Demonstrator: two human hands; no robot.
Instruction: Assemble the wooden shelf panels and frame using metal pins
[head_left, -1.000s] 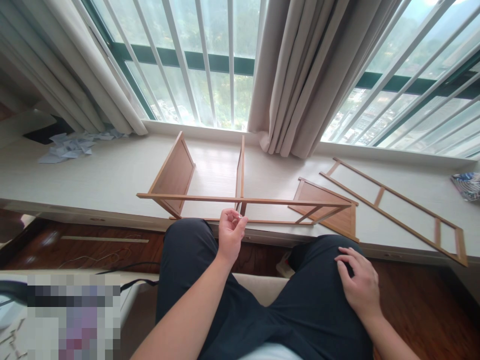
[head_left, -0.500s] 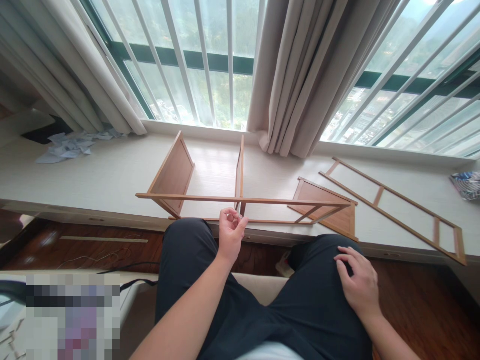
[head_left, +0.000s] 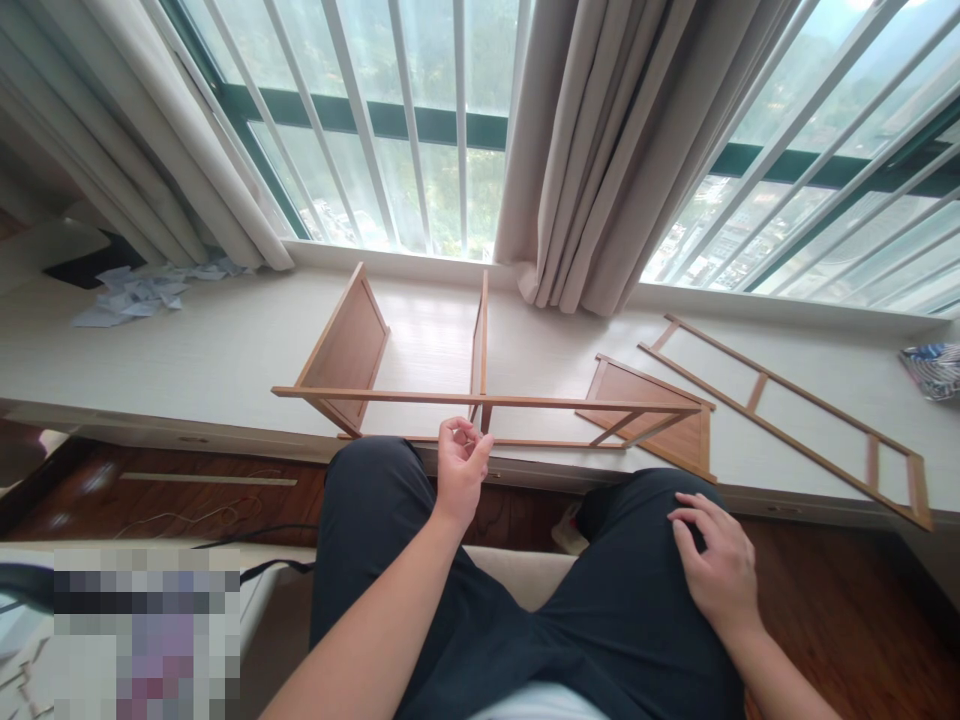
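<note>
A wooden shelf frame [head_left: 420,397] stands on the white window ledge, its long rails running left to right in front of me. One wooden panel [head_left: 343,350] rises from its left end, and a second board [head_left: 480,335] stands near the middle. My left hand [head_left: 463,468] is at the front rail beside the middle crosspiece, fingers curled in a pinch. A thin, pale, shiny sliver shows at the fingertips, too small to name. My right hand [head_left: 716,560] rests on my right thigh, fingers loosely bent and apart, holding nothing.
A loose wooden panel [head_left: 652,390] lies behind the frame's right end. Farther right a ladder-like wooden frame [head_left: 757,390] overhangs the ledge [head_left: 225,350]. Crumpled paper [head_left: 139,295] lies at left, a striped bag [head_left: 932,370] at right. Curtains [head_left: 592,150] hang at the barred window.
My left hand has turned very slightly at the crosspiece, its thumb shifting a little. The wooden frame and my right hand are in the same place.
</note>
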